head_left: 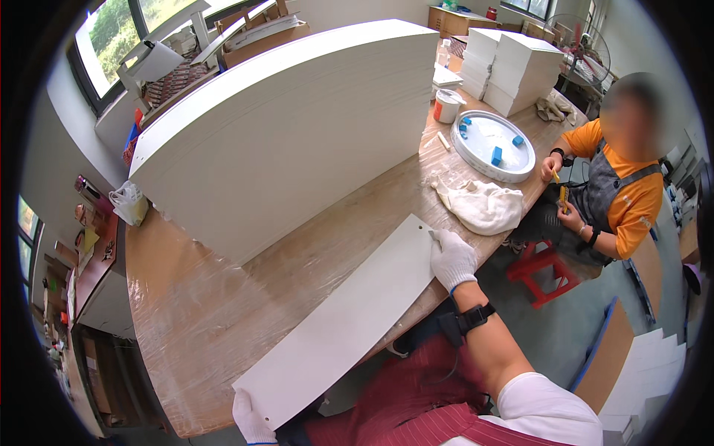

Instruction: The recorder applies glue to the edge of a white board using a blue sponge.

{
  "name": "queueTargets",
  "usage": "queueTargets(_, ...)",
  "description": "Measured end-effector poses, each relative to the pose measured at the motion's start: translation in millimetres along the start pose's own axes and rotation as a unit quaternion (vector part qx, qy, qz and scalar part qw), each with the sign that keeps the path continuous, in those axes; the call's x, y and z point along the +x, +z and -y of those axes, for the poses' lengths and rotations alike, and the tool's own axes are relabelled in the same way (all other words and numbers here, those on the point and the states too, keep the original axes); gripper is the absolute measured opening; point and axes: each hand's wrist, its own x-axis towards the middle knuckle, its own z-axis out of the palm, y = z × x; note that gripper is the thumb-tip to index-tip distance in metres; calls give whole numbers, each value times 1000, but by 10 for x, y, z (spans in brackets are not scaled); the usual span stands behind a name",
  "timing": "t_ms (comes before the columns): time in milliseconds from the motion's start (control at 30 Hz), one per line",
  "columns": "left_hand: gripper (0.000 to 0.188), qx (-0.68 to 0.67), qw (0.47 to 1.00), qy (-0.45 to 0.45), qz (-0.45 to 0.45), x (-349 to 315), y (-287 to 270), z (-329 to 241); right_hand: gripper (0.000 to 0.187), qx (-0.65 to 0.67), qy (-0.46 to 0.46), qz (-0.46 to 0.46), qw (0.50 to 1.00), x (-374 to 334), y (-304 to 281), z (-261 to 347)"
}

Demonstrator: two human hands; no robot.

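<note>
A long white panel with small holes near its ends lies at a slant along the table's near edge. My left hand, in a white knit glove, grips its near-left end; some of the fingers are hidden. At the far-right end, my right hand, gloved too, is closed on the panel's edge beside a hole. Behind the panel stands a tall stack of white boards. A crumpled white cloth lies just beyond my right hand.
Plastic film covers the wooden table. A round white lid carries blue blocks near a small white tub. More white stacks stand at the back. On the right, a co-worker sits on a red stool, holding something yellow.
</note>
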Motion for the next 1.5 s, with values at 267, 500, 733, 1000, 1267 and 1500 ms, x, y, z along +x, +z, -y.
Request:
queueTargets(267,55,91,993,-75,-18,-31,-88,-48,20,45,-27,-51,997,-6,-52,-193)
queueTargets(500,57,189,980,-60,-30,-153,212,-289,20,59,13,-53,997,71,-111,-221)
queueTargets(733,56,145,988,-52,-6,-57,111,-188,21,32,23,-53,998,167,-85,-268)
queueTargets(1000,53,157,987,-38,-21,-116,234,-247,23,158,23,-53,986,-121,-482,-334)
queueTargets(1267,54,164,986,-35,-13,-127,59,-128,21,126,51,-90,987,-489,-1335,-954)
queueTargets(1500,56,184,983,-13,-3,-77,145,-158,20,112,-2,-134,985,-501,-1565,-913)
